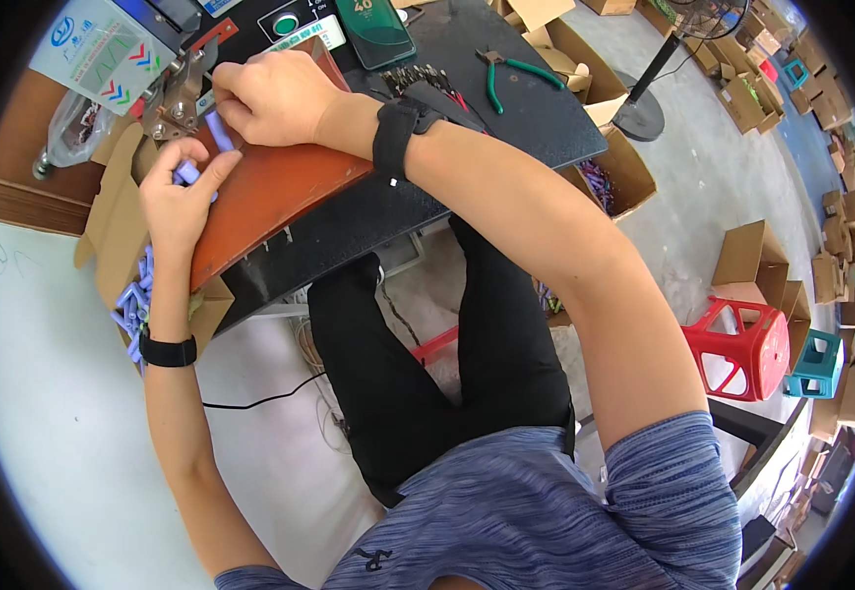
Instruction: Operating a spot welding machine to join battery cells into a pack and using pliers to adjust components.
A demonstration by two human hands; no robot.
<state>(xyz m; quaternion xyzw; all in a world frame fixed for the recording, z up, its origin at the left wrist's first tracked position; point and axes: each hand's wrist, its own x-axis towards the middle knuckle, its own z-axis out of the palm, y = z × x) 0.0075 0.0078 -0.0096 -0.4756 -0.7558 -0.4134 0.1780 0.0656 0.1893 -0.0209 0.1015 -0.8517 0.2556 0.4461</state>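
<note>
My left hand (pixel 174 202) is closed around a few small lavender plastic tubes (pixel 187 172), beside the metal head of a bench machine (pixel 182 98). Its thumb reaches toward another lavender tube (pixel 218 131), which sits just under the fingers of my right hand (pixel 275 96). That right hand is bent in over the machine head with its fingertips pinched together. What the pinch holds is hidden. Both hands are above a sloping orange-brown board (pixel 275 182) at the table's left end.
An open carton with lavender tubes (pixel 132 305) stands below my left forearm. On the black table (pixel 546 128) lie green-handled pliers (pixel 494 84), a phone (pixel 375 31) and a bundle of dark thin pieces (pixel 416 79). Cartons, a fan (pixel 641 118) and a red stool (pixel 764 349) stand to the right.
</note>
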